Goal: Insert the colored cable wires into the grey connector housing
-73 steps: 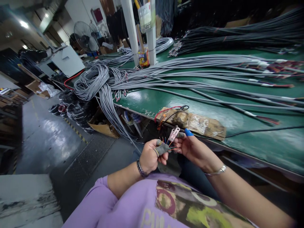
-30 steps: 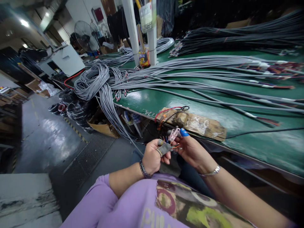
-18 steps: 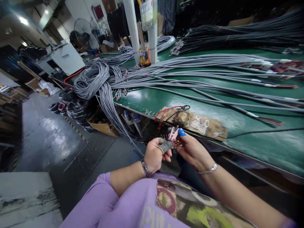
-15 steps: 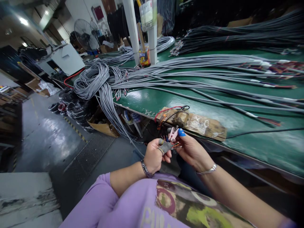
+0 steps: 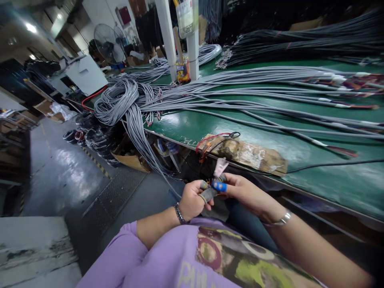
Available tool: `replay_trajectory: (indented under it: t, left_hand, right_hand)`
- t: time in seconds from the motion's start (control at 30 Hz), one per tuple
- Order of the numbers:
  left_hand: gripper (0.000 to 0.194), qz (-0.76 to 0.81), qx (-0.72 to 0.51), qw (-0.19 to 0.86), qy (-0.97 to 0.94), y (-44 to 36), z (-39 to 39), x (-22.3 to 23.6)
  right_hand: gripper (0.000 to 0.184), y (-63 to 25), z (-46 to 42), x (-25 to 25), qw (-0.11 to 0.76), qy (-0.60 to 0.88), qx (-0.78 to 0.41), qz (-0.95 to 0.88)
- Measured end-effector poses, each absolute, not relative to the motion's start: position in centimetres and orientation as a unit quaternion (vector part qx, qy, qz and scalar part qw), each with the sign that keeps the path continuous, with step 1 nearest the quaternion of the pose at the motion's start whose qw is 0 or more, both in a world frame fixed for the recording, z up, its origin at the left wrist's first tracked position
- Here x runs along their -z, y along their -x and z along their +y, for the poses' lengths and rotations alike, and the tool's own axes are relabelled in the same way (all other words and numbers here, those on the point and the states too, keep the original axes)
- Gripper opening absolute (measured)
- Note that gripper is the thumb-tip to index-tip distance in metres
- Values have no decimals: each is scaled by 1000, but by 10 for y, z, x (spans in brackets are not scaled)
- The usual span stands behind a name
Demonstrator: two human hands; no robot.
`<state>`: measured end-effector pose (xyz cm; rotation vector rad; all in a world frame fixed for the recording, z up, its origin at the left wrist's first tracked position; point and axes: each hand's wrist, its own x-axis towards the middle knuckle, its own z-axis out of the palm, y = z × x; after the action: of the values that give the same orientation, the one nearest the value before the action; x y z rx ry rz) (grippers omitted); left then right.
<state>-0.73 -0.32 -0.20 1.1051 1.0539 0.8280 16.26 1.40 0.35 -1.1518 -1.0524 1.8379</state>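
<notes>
My left hand (image 5: 193, 200), with grey finger covers on the thumb and a finger, is closed around the end of a grey cable (image 5: 172, 186). Thin coloured wires (image 5: 209, 183) poke out between its fingertips. Against it, my right hand (image 5: 244, 192) is also closed, its thumb wrapped in blue tape and pressed to the wires. A pale pink clip (image 5: 221, 166), shaped like a clothes peg, sticks up from the right fingers. How it sits in those fingers is mostly hidden. Both hands are in front of the table's near edge, above my lap.
On the green table (image 5: 177, 124) lie long grey cables (image 5: 240, 106) with bared ends at the right. A taped wooden block (image 5: 249, 157) with red and black leads sits at the near edge. A coiled cable bundle (image 5: 117, 102) hangs over the left edge, near a cardboard box (image 5: 132, 162).
My right thumb has come down onto the wires beside my left fingers. The pink clip has turned upward, from between thumb and finger to above the fingers. The wire ends are now mostly covered.
</notes>
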Motion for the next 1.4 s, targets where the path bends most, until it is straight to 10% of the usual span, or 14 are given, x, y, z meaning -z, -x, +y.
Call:
replay_trajectory:
  t: [0.7,1.4]
  left_hand:
    - [38,459,-293,627,-557,9,-7,8]
    - [38,461,-308,659,-508,7,-1,17]
  right_hand:
    - [23,-169,5,-6,302,463,-616,-561]
    - [21,-141,-6,12,454,511,-610,-401]
